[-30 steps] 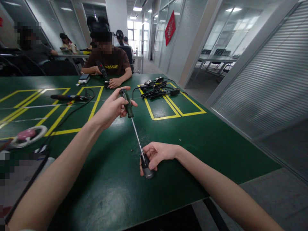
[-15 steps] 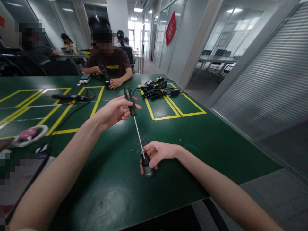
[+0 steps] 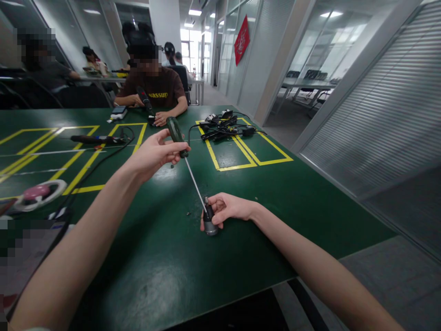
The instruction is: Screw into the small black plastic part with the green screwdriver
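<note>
My left hand (image 3: 156,154) is closed round the dark green handle of a screwdriver (image 3: 176,135), thumb along its lower end. The long metal shaft slants down to the right, and its tip meets the upper part of a small black and silver cylindrical part (image 3: 210,226). My right hand (image 3: 225,210) grips this part from the right side, fingers behind it and thumb in front. A short metal stub shows at its top. Its exact kind I cannot make out. A tiny dark bit (image 3: 188,213) lies on the green table (image 3: 262,257) left of it.
Tangled black cables and adapters (image 3: 223,126) lie in yellow-taped outlines at the back. A corded black tool (image 3: 98,139) lies left. A white ring-shaped item with a pink centre (image 3: 37,193) sits at far left. A person (image 3: 155,92) works across the table.
The screwdriver handle has tilted further left with my left hand. The cylindrical part, in my right hand, sits slightly higher in view, and its metal stub now shows.
</note>
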`<state>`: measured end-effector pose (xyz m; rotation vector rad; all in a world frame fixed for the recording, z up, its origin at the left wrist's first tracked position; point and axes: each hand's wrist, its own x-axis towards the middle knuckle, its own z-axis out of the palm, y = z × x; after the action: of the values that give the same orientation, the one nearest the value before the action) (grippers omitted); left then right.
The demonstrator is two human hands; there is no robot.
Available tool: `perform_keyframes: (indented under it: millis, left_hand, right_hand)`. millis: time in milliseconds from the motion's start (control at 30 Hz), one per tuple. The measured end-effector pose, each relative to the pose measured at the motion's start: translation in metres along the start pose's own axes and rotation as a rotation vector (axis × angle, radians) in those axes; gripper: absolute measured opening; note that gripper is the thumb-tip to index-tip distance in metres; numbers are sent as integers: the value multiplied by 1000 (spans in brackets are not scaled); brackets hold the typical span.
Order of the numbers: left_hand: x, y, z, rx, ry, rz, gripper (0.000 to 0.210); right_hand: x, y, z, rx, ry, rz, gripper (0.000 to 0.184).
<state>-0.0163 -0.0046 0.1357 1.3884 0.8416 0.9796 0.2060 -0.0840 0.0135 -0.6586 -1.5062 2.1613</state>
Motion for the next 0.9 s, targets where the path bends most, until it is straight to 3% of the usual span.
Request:
perform_keyframes:
  millis: [300,567,767,900]
  left_hand:
    - [-1,0,3,56,43,43,42]
    - [-4,-2,14,157,143,219,43]
    - [-15,7,21,187,113,253,33]
    - [-21,11,24,146,7,297,46]
  right_hand:
    - [2,2,1,4,10,2,52]
    - [0,1,2,-67,89,-12,53]
    - [3,4,6,-150,248,-51,53]
    - [10,10,7,-239,423,-131,50]
